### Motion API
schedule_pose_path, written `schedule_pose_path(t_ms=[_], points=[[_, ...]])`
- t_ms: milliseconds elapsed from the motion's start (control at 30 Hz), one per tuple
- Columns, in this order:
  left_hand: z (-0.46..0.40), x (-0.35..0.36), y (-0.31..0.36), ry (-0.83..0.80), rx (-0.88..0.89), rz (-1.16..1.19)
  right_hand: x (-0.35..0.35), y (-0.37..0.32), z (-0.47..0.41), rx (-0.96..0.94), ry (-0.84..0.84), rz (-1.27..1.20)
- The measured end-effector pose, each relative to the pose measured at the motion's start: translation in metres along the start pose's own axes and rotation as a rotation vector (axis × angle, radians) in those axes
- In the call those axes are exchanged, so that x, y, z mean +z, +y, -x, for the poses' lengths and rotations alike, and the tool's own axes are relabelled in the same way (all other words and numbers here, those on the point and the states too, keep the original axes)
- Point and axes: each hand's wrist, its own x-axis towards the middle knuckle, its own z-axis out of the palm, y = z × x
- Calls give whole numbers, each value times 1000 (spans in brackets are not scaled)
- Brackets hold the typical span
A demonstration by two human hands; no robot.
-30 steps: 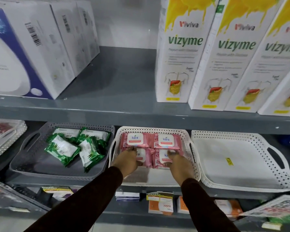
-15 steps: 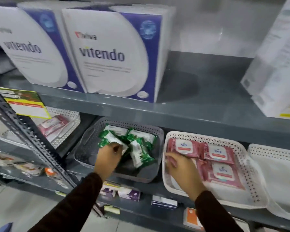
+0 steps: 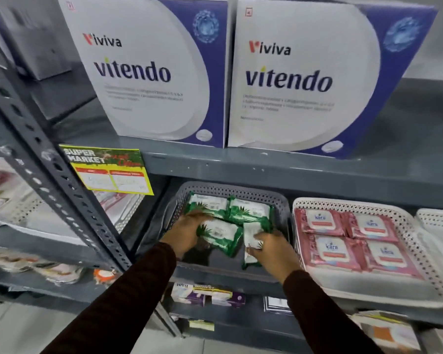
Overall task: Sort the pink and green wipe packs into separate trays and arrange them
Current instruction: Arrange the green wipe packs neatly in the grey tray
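Several green wipe packs lie in a grey perforated tray on the lower shelf. My left hand grips a green pack at the tray's front left. Over at the front right, my right hand holds another green pack, which stands tilted on its end. Right of the grey tray, a white perforated tray holds several pink wipe packs laid flat in a neat two-by-two block.
Two large white and blue boxes stand on the shelf above. A slotted grey upright with a yellow price tag rises on the left. Another white tray sits at the far right. Small boxes line the shelf below.
My view swung left. My right hand left the pink packs and moved into the grey tray, taking hold of a green pack. My left hand shifted its grip among the green packs.
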Motion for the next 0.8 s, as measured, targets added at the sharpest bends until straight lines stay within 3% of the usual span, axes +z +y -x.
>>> schedule_pose_path(t_ms=[133, 233, 367, 467, 567, 700, 800], points=[[3, -4, -12, -53, -75, -4, -7, -8, 4, 49, -63, 126], [4, -8, -8, -45, -69, -54, -25, -4, -3, -47, -97, 329], [13, 0, 7, -135, 59, -43, -35, 7, -9, -221, -317, 187], [15, -2, -1, -100, 111, -130, -18, 12, -8, -251, -159, 259], [15, -9, -12, -35, 6, -37, 0, 12, -5, -191, 27, 350], [13, -7, -15, -99, -59, -15, 20, 6, -10, -84, 39, 213], [7, -4, -9, -156, -36, 11, 29, 3, -23, -91, 30, 253]])
